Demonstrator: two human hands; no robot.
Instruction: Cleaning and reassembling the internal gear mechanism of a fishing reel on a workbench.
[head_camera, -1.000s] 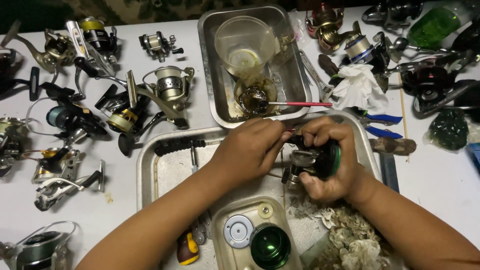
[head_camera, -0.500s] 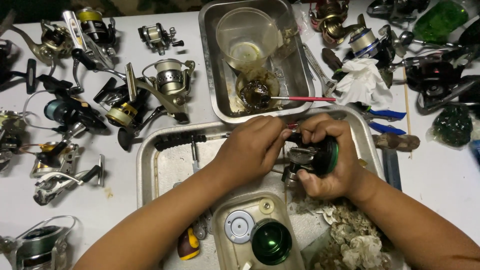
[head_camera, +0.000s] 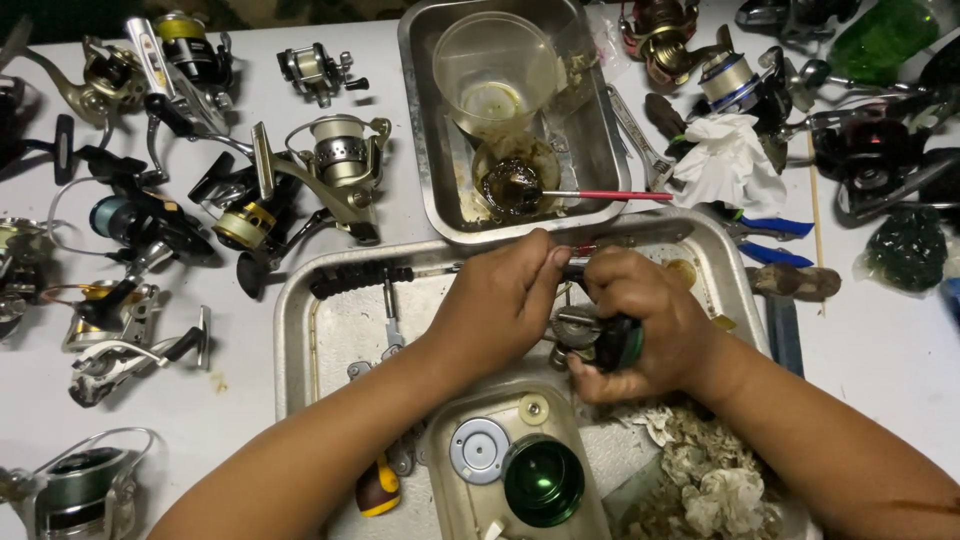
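Head camera, looking straight down at my two bare hands working over a metal tray (head_camera: 300, 330). My right hand (head_camera: 645, 325) is clenched around a small dark fishing reel (head_camera: 600, 340) with a green edge, holding it just above the middle of the tray. My left hand (head_camera: 500, 300) comes in from the left, with its fingertips pinched together at the top of the reel, touching the right hand; what they pinch is too small for me to tell. Just in front of my wrists, at the near edge of the tray, sits a smaller metal box (head_camera: 440, 470) holding a green spool (head_camera: 543, 482), a round grey cap (head_camera: 479, 450) and a small pale disc. Beside it to the right lies a heap of crumpled, dirty paper scraps (head_camera: 700, 480). A black-handled tool (head_camera: 370, 275) lies along the far side of the tray, and a screwdriver with a yellow and red handle (head_camera: 378, 488) shows under my left forearm. Beyond the tray stands a deeper metal pan (head_camera: 420, 150) with a clear plastic cup (head_camera: 495, 70) and a small tub of dark grease (head_camera: 515, 180), a red-handled brush (head_camera: 610, 195) resting in it. To the left, many fishing reels (head_camera: 330, 170) are spread across the white table (head_camera: 880, 370). To the right are more reels, a crumpled white tissue (head_camera: 725, 160) and blue-handled pliers (head_camera: 765, 240).
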